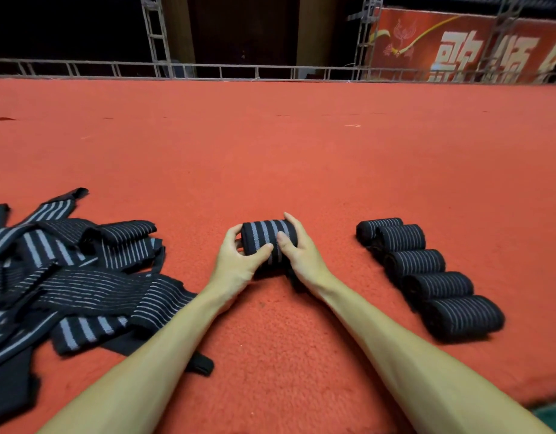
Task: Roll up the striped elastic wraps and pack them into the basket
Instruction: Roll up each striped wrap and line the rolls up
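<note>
Both hands, left hand (236, 264) and right hand (301, 255), had fingers (290, 219) pinching a black, grey-striped elastic wrap roll (265, 238) on the red carpet (270, 151).

Both bare forearms reach forward and converge, the left hand (236, 261) and right hand (298, 250) curled toward each other with thumbs on top, fingers seemingly closed in a grip.

Probably an event stage: red carpet (270, 145) underfoot, metal truss (157, 36) along the far edge, red banner (458, 48) far right.
</note>
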Tool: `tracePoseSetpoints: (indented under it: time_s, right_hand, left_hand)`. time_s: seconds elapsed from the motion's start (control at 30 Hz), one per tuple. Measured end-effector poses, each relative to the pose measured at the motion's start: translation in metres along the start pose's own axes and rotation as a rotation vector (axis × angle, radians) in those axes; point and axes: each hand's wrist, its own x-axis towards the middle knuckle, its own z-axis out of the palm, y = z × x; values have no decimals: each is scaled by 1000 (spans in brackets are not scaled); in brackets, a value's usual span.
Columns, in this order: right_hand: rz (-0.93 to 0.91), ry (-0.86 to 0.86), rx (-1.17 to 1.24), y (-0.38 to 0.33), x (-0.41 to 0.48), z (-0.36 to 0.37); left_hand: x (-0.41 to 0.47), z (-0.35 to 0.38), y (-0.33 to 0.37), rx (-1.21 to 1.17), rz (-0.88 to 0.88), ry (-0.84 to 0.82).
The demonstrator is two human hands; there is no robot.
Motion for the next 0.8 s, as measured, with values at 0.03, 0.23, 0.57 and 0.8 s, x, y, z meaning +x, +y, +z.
tracePoseSetpoints:
  time_s: [0.03, 0.23, 0.57, 0.8]
  right_hand:
    - [0, 2, -53, -3, -6, -4]
    - [-27, -58, -237, -26, -44, -51]
    - [-28, -21, -520, -66, -47, -118]
    - [17, 198, -653, -63, 4, -179]
  left_hand:
    - [-4, -1, 1, 8, 16, -12]
    - [-37, 17, 30, 3, 18, -82]
    - [-35, 60, 71, -185, -4, -32]
    - [35, 97, 82, -318, -122, 56]
